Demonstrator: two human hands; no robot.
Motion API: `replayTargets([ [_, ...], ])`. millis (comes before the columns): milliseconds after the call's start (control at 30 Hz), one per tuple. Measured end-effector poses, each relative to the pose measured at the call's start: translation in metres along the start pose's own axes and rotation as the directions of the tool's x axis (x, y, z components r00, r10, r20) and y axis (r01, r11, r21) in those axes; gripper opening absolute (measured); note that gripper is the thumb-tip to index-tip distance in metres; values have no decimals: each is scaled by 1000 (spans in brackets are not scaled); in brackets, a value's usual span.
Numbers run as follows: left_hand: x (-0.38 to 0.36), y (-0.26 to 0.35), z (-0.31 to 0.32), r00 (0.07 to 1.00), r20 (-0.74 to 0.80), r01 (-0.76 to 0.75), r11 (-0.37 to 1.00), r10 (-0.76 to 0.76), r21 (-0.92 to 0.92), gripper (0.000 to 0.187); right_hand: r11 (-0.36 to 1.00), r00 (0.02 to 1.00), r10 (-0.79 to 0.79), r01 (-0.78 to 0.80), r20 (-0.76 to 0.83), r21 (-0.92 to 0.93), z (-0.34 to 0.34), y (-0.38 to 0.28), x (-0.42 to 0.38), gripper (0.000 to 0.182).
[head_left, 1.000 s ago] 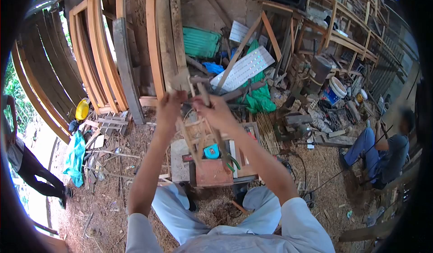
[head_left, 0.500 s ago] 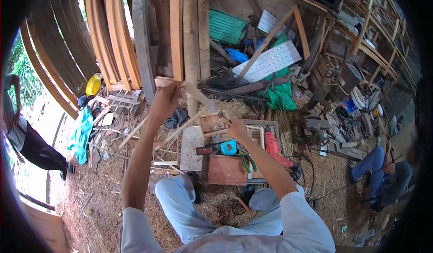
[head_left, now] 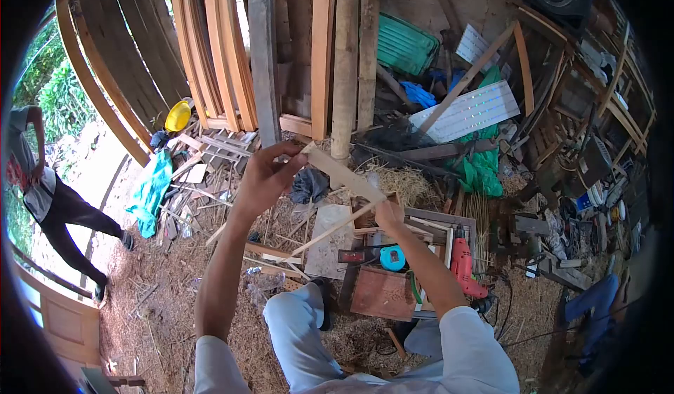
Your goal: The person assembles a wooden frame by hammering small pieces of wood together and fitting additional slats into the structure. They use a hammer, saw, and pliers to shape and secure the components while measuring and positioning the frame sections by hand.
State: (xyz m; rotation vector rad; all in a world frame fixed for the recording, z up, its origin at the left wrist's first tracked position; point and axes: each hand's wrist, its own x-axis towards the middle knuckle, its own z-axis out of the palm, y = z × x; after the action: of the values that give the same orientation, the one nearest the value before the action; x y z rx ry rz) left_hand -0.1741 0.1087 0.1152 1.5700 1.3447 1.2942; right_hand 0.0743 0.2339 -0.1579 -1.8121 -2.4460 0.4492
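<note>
My left hand (head_left: 270, 176) pinches the upper end of a flat, pale wooden strip (head_left: 344, 173), held up in front of me. My right hand (head_left: 389, 216) is closed around the strip's lower right end. A thinner wooden stick (head_left: 330, 234) slants down to the left from that same end; whether the two are joined there is hidden by my fingers. Under my right forearm is a low work surface with a teal tape measure (head_left: 392, 258), a red power drill (head_left: 462, 264), green-handled pliers (head_left: 415, 287) and a reddish-brown board (head_left: 383, 294).
Wood shavings and offcuts cover the ground. Tall timber pieces (head_left: 225, 57) lean at the back left. One person (head_left: 60, 204) stands at the left; another sits at the far right, partly shadowed. A green crate (head_left: 407, 44) and a white perforated panel (head_left: 467, 112) lie behind.
My right hand has moved from a small hammer-like tool over the work surface to the strip's lower end. My view has shifted left, and the person at the left shows more fully.
</note>
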Motion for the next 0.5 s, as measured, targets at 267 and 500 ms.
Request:
replayTargets([
  [267,-17,31,-3,997,76,29,1000,-29,8,23,987,989,-126,117,-82,-107,-5,3,-12,32],
  [500,-29,38,3,996,92,20,999,-16,-45,28,993,1000,-8,9,6,-118,-6,12,-9,23],
])
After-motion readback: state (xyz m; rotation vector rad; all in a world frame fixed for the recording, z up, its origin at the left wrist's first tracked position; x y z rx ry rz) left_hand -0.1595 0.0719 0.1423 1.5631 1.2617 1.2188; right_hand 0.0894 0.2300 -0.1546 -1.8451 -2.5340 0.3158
